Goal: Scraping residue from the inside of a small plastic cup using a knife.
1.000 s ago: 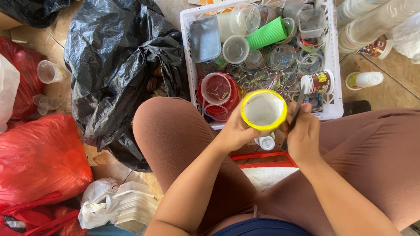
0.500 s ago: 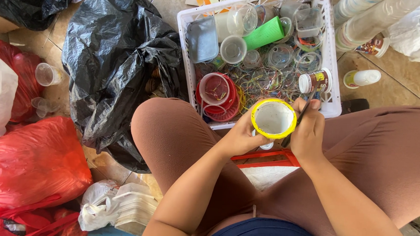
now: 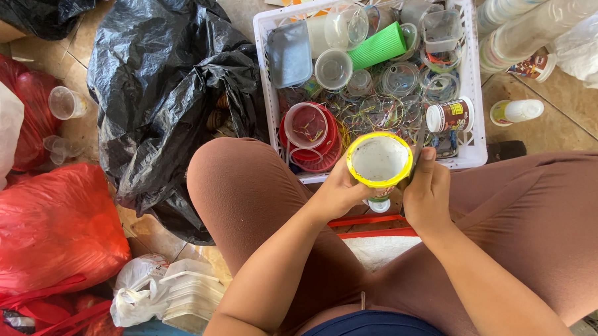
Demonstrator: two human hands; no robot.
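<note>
Left hand (image 3: 338, 189) clamps yellow-rimmed cup (image 3: 379, 160), now shifted nearer the white crate (image 3: 473, 149); right hand (image 3: 427, 192) pinches thin tool (image 3: 418, 147) at rim.

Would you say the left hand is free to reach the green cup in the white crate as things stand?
Probably not right away: the left hand is holding the yellow-rimmed cup. The green cup itself lies uncovered on top in the crate.

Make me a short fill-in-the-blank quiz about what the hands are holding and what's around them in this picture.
1. The left hand holds a cup with a ____ rim.
2. The crate of plastic containers is ____ in colour.
3. The ribbed cup lying in the crate is ____.
4. The crumpled bag left of the crate is ____.

Missing words: yellow; white; green; black
</note>
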